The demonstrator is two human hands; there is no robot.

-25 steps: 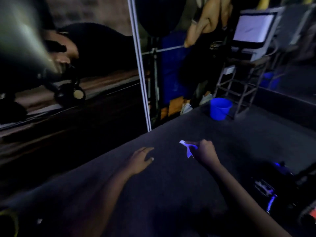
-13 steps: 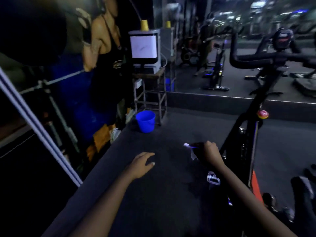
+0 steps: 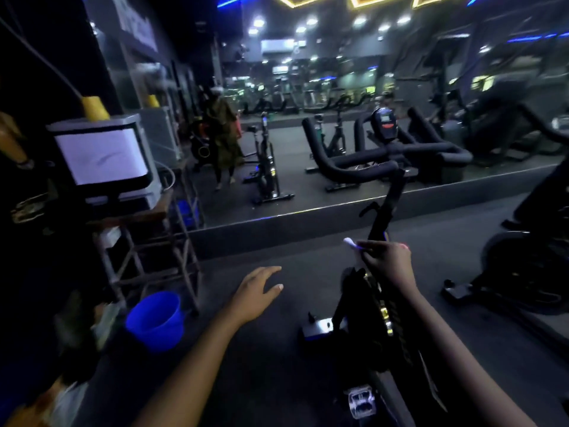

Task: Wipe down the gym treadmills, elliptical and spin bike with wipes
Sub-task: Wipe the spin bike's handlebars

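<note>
Right grip [image 3: 387, 261], at centre right of the frame, is closed in a pinch on a white wipe [image 3: 350, 242]; the wipe's end pokes out to the left of the fingertips. This hand sits in front of the black post of the spin bike [image 3: 388, 201], but whether hand or wipe touches the post cannot be told. Left grip [image 3: 258, 287], at lower centre, holds nothing, palm down and fingers loosely spread above the dark floor [image 3: 271, 368].

The bike's handlebars [image 3: 363, 170] curve across the middle of the frame, above the right hand, with a small console [image 3: 385, 122] over them. Its pedal [image 3: 361, 400] shows at the bottom edge, beside the right forearm. Another machine [image 3: 523, 272] stands at the right edge.

At lower left a blue bucket [image 3: 155, 318] stands on the floor just beside a metal stand [image 3: 144, 254]. The stand carries a box with a white screen [image 3: 101, 155]. Beyond, a wall mirror [image 3: 308, 87] shows more bikes, ceiling lights and a standing person [image 3: 224, 146].
</note>
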